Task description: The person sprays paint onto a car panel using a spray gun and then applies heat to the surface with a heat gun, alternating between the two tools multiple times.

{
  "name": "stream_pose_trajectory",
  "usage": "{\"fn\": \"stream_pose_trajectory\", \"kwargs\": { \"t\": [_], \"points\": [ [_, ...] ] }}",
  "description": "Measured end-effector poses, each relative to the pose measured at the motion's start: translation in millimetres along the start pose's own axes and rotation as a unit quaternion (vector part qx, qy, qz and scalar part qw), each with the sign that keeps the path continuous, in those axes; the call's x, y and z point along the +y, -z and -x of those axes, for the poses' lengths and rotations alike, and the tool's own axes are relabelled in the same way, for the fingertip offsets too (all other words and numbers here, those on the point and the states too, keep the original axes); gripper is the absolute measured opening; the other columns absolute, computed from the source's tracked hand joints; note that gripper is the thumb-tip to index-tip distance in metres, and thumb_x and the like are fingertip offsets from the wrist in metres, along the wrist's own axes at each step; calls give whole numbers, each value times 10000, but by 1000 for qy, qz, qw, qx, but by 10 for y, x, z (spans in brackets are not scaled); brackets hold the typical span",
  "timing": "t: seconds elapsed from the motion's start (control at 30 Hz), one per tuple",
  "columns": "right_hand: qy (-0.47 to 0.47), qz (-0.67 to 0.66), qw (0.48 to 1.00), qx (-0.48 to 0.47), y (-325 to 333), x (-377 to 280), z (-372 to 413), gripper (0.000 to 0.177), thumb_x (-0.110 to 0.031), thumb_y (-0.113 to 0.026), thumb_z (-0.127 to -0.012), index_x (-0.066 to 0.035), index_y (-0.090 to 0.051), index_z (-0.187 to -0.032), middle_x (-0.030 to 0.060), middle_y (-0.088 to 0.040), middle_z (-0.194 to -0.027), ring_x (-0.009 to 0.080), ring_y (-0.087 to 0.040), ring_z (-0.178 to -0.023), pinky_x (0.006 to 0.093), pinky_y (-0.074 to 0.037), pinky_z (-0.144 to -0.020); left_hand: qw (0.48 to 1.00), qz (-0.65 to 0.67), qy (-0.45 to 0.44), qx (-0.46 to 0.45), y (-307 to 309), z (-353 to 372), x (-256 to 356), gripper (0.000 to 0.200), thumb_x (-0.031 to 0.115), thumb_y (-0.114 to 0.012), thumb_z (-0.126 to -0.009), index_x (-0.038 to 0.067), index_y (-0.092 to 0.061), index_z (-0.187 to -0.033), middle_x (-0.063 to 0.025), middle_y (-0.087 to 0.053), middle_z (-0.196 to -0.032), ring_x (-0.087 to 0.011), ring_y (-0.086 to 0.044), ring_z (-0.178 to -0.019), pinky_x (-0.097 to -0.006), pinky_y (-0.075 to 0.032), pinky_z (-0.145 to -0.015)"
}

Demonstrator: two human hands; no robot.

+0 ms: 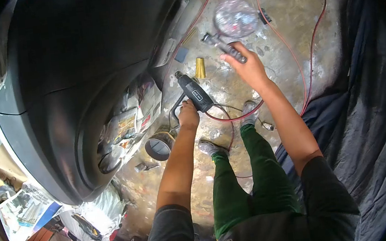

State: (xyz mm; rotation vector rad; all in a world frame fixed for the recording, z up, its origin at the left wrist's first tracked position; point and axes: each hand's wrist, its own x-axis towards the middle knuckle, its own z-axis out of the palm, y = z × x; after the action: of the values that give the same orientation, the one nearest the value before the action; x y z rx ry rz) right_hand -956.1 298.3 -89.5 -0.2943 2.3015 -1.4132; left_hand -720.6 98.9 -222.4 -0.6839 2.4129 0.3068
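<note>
A black heat gun (193, 93) with a metal nozzle points up and to the left near the middle of the view. My left hand (187, 115) is wrapped round its handle. Farther right and higher, my right hand (247, 67) is closed on a dark, slim hand tool (224, 48), slightly blurred, whose head points to the upper left. Below this tool, a yellow cone-shaped object (200, 68) stands on the floor between the two hands.
A dark grey car body panel (72, 48) fills the left, with newspaper (151, 99) tucked in its wheel opening. Red hoses (288, 44) cross the floor at right. A round clear bag or tub (236, 18), a metal can (158, 147) and dark cloth (365, 102) lie around.
</note>
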Motion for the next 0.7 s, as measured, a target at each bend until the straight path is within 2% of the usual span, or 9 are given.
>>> {"fn": "stream_pose_trajectory", "kwargs": {
  "t": [0.07, 0.13, 0.17, 0.23, 0.37, 0.43, 0.5, 0.53, 0.7],
  "points": [
    [-15, -40, 998, 43, 85, 79, 1, 475, -439, -766, -908, -100, -662, -1225, 181, -741, -1030, 400, -700, -952, 420, -537, -816, 1000, 22, -12, 5, 41, 44, 134, 588, 135, -829, -779, 32, -504, -1258, -209, -589, -1251, -395, -651, -1140, -475, -578, -918],
    [-75, -56, 995, 36, 181, -79, 49, 477, -434, -774, -907, -96, -653, -1221, 196, -737, -1011, 407, -699, -938, 426, -537, -803, 1000, 14, -21, 3, 155, 136, 273, 409, 79, -679, -872, 17, -520, -1244, -200, -596, -1246, -372, -666, -1116, -446, -594, -895],
    [-45, -37, 997, 42, 149, -77, 101, 477, -436, -773, -907, -96, -651, -1220, 197, -737, -1003, 411, -700, -936, 431, -537, -800, 1000, 10, -22, 1, 203, 182, 317, 330, 50, -604, -919, 9, -528, -1237, -196, -600, -1244, -361, -673, -1104, -432, -602, -884],
    [14, -1, 999, 45, 20, -100, 238, 478, -438, -772, -908, -96, -646, -1218, 200, -737, -987, 418, -700, -934, 441, -536, -794, 999, -8, -31, 2, 165, 242, 297, 323, 63, -588, -936, 0, -536, -1249, -204, -603, -1248, -359, -675, -1111, -431, -603, -888],
    [-62, 23, 994, -88, -339, -395, 675, 497, -508, -748, -903, -108, -652, -1184, 213, -735, -988, 438, -699, -971, 469, -540, -804, 999, -20, -27, 2, 84, 425, 90, 316, 72, -573, -951, -4, -541, -1256, -214, -598, -1255, -358, -677, -1113, -426, -602, -894],
    [38, 5, 995, -97, -585, -433, 917, 520, -541, -738, -896, -110, -658, -1176, 216, -734, -1032, 437, -697, -991, 474, -545, -821, 999, -22, -30, 5, 52, 538, -17, 311, 79, -569, -957, -4, -541, -1256, -220, -592, -1262, -357, -677, -1114, -423, -601, -898],
    [54, -19, 982, -180, -722, -499, 1097, 549, -539, -741, -893, -90, -666, -1200, 216, -730, -1094, 434, -694, -1025, 466, -549, -856, 1000, 7, 8, -9, 64, 697, -132, 316, 74, -590, -948, 21, -511, -1250, -207, -590, -1253, -367, -672, -1117, -438, -596, -902],
    [90, -36, 980, -174, -788, -535, 1172, 500, -454, -786, -879, -65, -684, -1174, 197, -739, -1016, 376, -719, -965, 413, -544, -844, 1000, 21, 10, -13, -33, 733, -247, 319, 70, -592, -945, 21, -510, -1249, -206, -591, -1251, -372, -670, -1117, -444, -593, -903],
    [56, -32, 969, -237, -688, -780, 1129, 531, -449, -792, -877, -63, -677, -1223, 198, -733, -1119, 325, -719, -1059, 396, -531, -912, 999, 17, 24, -12, 79, 913, -351, 310, 61, -595, -937, 21, -525, -1237, -212, -592, -1260, -384, -656, -1135, -456, -582, -913]
  ]
}}
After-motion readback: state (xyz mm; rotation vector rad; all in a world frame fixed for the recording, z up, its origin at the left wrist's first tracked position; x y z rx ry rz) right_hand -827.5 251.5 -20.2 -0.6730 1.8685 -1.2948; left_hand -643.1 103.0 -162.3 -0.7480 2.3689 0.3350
